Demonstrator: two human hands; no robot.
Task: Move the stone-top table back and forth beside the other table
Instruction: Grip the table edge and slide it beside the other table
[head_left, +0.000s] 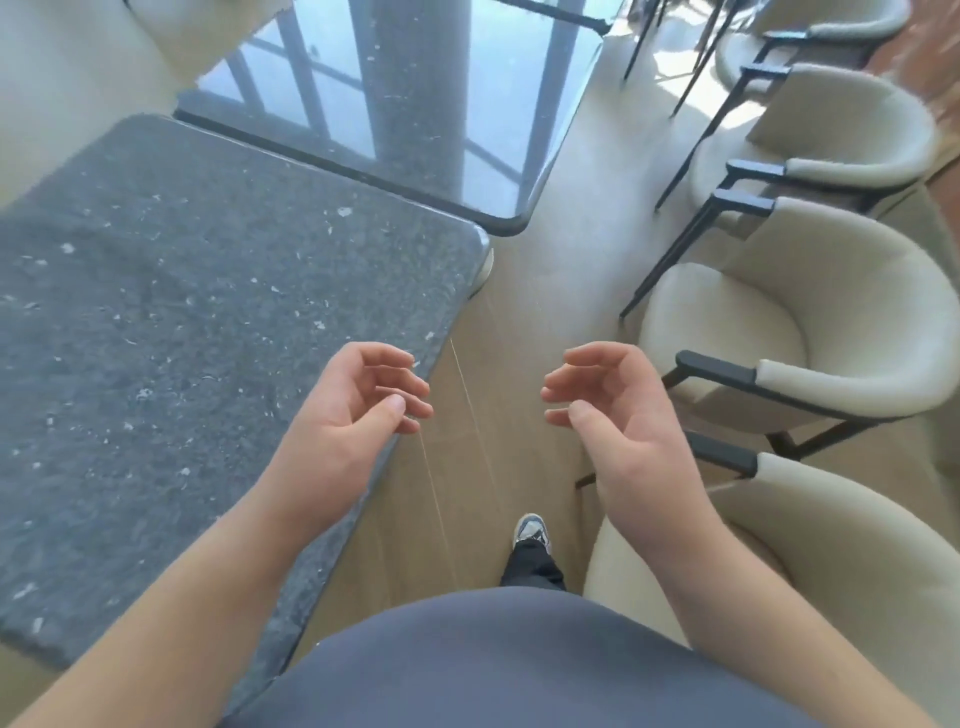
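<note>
I note a dark grey, white-flecked stone-top counter (197, 322); the glossy black speckled counter (415, 104) beyond it; cream upholstered armchairs with black frames (810, 322); pale wood-grain floor (561, 291); my slate-blue shirt (498, 670).

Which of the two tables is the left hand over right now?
The nearer stone-top table, matte speckled grey; the left hand is over its right edge. The far table is glossy, mirroring window frames.

Single head view, wide-angle, looks steeply down over hands, close to stone-top table (208, 338).
</note>
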